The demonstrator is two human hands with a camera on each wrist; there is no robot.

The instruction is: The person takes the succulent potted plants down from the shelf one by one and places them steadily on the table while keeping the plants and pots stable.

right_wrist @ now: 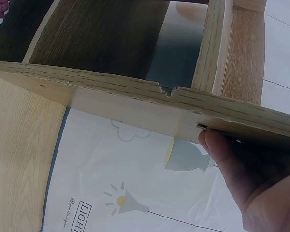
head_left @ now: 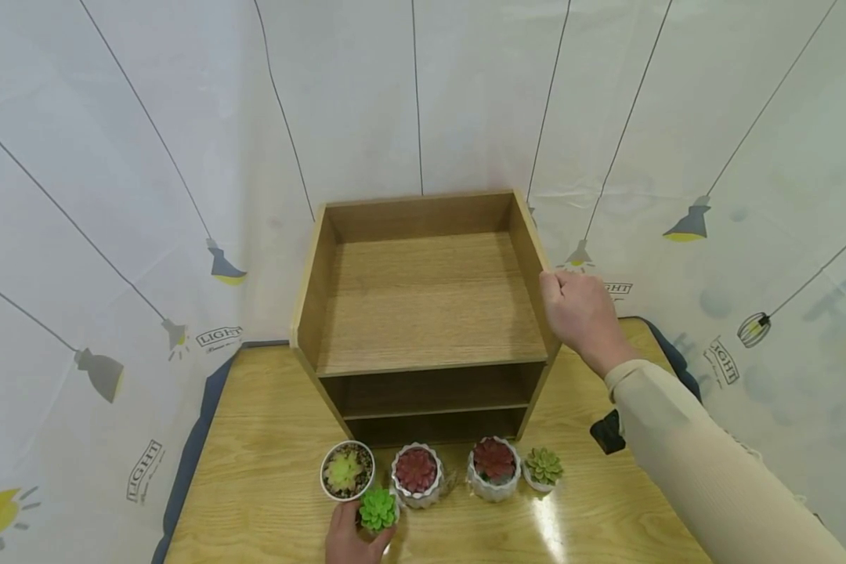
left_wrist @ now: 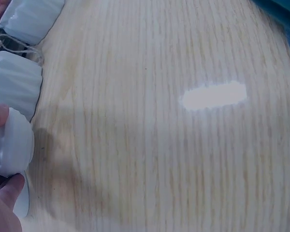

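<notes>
At the table's front, my left hand (head_left: 356, 539) pinches a small white pot holding a bright green succulent (head_left: 378, 510). In the left wrist view that white pot (left_wrist: 13, 142) is tilted between thumb and finger. My right hand (head_left: 583, 313) grips the upper edge of the right side panel of a wooden shelf (head_left: 430, 305); its fingers (right_wrist: 222, 154) lie against the panel's outer face. Beside the held pot stand a yellow-green succulent in a round white pot (head_left: 348, 471) and a dark red succulent in a fluted white pot (head_left: 417, 471).
Farther right stand another red succulent (head_left: 494, 465) and a small green succulent (head_left: 543, 468). A black object (head_left: 608, 432) lies on the wooden table (head_left: 254, 439) near the right sleeve. Lamp-printed cloth (head_left: 465, 94) hangs behind the shelf.
</notes>
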